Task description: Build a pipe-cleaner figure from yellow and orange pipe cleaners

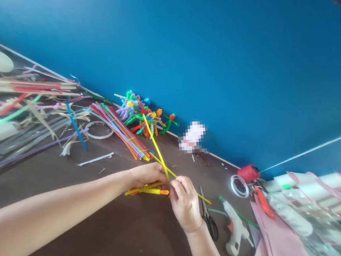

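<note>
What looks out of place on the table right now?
Pale torn scraps lie strewn beside the loose pipe cleaners, looking like spilled waste rather than sorted stock. A blurred pink-white patch by the blue wall can't be identified.

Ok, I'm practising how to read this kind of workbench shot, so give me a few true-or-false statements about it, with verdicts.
The left hand and right hand both touch yellow pipe cleaners. True.
The right hand grips the scissors. False: they lie on the table beside it.
A white hot glue gun lies near the scissors. True.
The wall is pink. False: it is blue.
A bundle of multicoloured pipe cleaners lies near the wall. True.
</note>
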A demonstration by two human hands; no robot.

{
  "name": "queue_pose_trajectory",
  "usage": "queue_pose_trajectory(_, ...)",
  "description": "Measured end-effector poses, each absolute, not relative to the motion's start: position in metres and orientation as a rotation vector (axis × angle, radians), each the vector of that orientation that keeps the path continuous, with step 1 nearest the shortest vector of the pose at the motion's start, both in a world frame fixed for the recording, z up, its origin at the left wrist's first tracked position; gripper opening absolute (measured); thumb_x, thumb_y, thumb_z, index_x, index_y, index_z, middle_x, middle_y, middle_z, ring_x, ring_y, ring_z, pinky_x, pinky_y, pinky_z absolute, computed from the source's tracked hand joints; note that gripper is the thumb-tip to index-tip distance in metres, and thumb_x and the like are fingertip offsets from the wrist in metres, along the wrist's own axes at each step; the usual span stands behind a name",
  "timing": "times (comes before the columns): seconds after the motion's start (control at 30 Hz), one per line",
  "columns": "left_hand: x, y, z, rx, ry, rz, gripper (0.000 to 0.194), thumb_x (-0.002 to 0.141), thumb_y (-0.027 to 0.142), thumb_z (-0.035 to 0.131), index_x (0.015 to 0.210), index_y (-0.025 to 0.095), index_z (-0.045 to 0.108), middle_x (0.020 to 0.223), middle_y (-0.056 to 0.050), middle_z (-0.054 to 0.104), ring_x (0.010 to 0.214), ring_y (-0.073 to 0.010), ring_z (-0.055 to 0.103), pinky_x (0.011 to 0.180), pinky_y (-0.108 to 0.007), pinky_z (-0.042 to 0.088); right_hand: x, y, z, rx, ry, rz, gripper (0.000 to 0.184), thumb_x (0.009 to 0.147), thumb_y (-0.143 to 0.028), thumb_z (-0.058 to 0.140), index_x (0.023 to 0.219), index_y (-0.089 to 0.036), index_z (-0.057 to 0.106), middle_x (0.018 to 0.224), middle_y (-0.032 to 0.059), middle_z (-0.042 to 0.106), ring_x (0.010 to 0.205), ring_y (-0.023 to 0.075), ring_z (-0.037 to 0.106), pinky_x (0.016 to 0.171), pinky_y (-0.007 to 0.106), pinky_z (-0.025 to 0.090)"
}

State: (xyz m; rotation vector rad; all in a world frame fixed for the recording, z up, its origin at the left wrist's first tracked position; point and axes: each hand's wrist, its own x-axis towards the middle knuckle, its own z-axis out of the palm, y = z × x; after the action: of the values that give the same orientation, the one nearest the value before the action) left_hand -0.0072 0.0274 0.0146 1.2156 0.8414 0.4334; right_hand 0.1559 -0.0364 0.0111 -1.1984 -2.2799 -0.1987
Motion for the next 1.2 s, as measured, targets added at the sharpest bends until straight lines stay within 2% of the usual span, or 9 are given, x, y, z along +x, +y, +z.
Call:
queue_pose_trajectory(0.23, -0.0076, 0.0280, 0.0153, 1.235, 0.844, 0.370, 0.007, 0.057, 0.016, 0.055, 0.058, 0.014, 0.061, 0.048, 0.001, 0.058, 0.046, -0.0128, 0.052, 0.047, -0.022, 0.040, 0.1562, -0.0361, 0.0097, -1.170, -2.315, -0.160, 0.020, 0.081, -0.005, 0.040, 0.089, -0.017, 0.054, 0.084, 0.0072, 0.053, 0.081, 0.0180, 0.050, 0.072, 0.033, 0.046)
queue_pose_trajectory(0.7, -0.0114, 0.0306, 0.0152, 1.160, 0.675, 0.363, 0.011, 0.056, 0.011, 0.055, 0.058, 0.014, 0.065, 0.052, 0.001, 0.063, 0.047, -0.0106, 0.053, 0.048, -0.020, 0.041, 0.1598, -0.0354, 0.0109, -1.137, -2.223, -0.010, 0.022, 0.081, -0.007, 0.044, 0.088, -0.019, 0.060, 0.080, 0.0054, 0.052, 0.077, 0.0162, 0.051, 0.070, 0.030, 0.045)
queue_pose_trajectory(0.93, -0.0121, 0.0245, 0.0209, 1.160, 0.635, 0.321, 0.011, 0.058, 0.012, 0.054, 0.052, 0.014, 0.063, 0.043, 0.002, 0.059, 0.041, -0.0094, 0.048, 0.044, -0.020, 0.038, 0.1594, -0.0388, 0.0115, -1.135, -2.186, 0.108, 0.021, 0.082, -0.009, 0.043, 0.090, -0.019, 0.060, 0.081, 0.0055, 0.054, 0.077, 0.0154, 0.053, 0.068, 0.028, 0.046)
queue_pose_trajectory(1.2, -0.0128, 0.0221, 0.0198, 1.018, 0.665, 0.344, 0.008, 0.056, 0.013, 0.054, 0.048, 0.013, 0.057, 0.042, 0.001, 0.055, 0.043, -0.0116, 0.050, 0.048, -0.024, 0.041, 0.1560, -0.0417, 0.0136, -1.133, -2.202, -0.024, 0.019, 0.080, -0.008, 0.047, 0.094, -0.018, 0.057, 0.084, 0.0065, 0.052, 0.081, 0.0168, 0.052, 0.072, 0.031, 0.045)
